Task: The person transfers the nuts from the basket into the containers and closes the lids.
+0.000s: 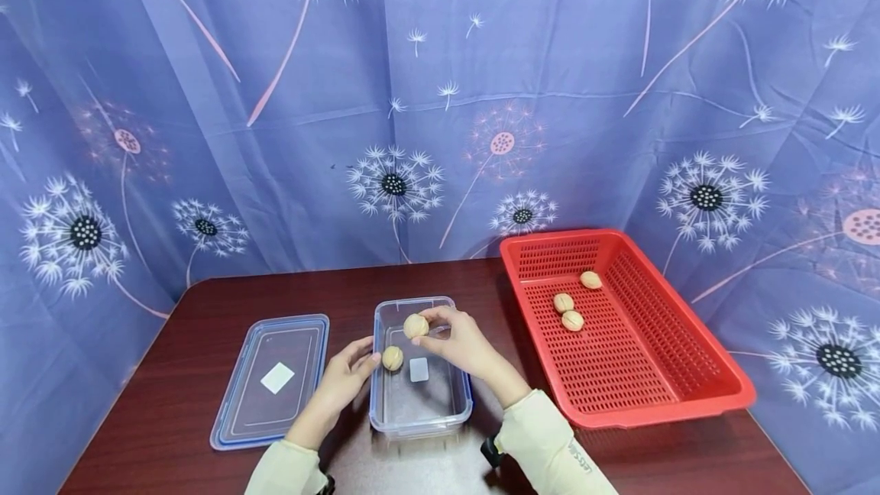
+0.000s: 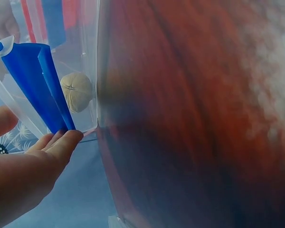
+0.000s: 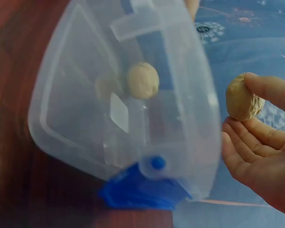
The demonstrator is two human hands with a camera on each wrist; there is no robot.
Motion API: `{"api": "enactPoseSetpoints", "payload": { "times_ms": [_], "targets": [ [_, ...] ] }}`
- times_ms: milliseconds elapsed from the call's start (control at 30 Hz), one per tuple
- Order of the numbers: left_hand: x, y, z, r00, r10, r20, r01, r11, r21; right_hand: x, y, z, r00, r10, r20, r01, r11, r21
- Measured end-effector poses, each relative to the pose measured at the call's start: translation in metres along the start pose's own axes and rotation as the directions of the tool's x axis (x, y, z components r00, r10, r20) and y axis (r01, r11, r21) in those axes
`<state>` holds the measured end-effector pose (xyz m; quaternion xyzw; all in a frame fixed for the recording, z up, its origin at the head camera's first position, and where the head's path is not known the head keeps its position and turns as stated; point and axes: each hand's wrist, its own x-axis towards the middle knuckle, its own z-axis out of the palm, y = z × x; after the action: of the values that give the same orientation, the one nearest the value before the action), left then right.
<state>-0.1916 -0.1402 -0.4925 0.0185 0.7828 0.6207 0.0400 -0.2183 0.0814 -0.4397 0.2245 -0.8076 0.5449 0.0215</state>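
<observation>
A round, beige, ridged walnut (image 1: 415, 325) is held over the opening of a clear, rectangular plastic container with a blue-tinged rim (image 1: 421, 428). The right hand (image 1: 450, 338) pinches it between thumb and fingertips, inside the rim's outline in the head view. The left hand (image 1: 344, 373) grips the container's left wall, its fingers on a blue plastic latch (image 2: 38, 85). The hands are apart, the pinched walnut and the rim between them.

On the container's floor a second beige walnut (image 1: 393, 358) lies near the left wall, beside a small white square label (image 1: 419, 370); bare floor stretches from there to the near wall.

To the left, a clear rectangular lid with a blue border (image 1: 249, 403) lies flat, a strip of dark red wooden counter (image 1: 158, 411) separating it from the container. To the right, past a narrow gap, stands a red perforated plastic basket (image 1: 656, 414) holding three beige walnuts (image 1: 572, 320) toward its far end; its near right corner reaches the counter's right edge.
</observation>
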Motion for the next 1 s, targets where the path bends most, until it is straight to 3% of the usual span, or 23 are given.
{"api": "enactPoseSetpoints", "payload": {
  "times_ms": [433,633,1000],
  "targets": [
    [-0.001,0.001,0.001,1.0,0.004,0.015,-0.004,1.0,-0.005,-0.003,0.008,0.021,0.989,-0.007,0.148,0.009,1.0,-0.011],
    [0.001,0.0,0.001,1.0,0.002,0.013,-0.002,1.0,0.0,-0.004,0.01,0.027,0.97,0.023,0.242,-0.002,0.996,-0.087],
    [-0.001,0.003,0.001,1.0,-0.005,0.015,0.005,1.0,0.007,-0.005,0.015,0.038,0.941,0.043,0.336,0.022,0.982,-0.187]
  ]
}}
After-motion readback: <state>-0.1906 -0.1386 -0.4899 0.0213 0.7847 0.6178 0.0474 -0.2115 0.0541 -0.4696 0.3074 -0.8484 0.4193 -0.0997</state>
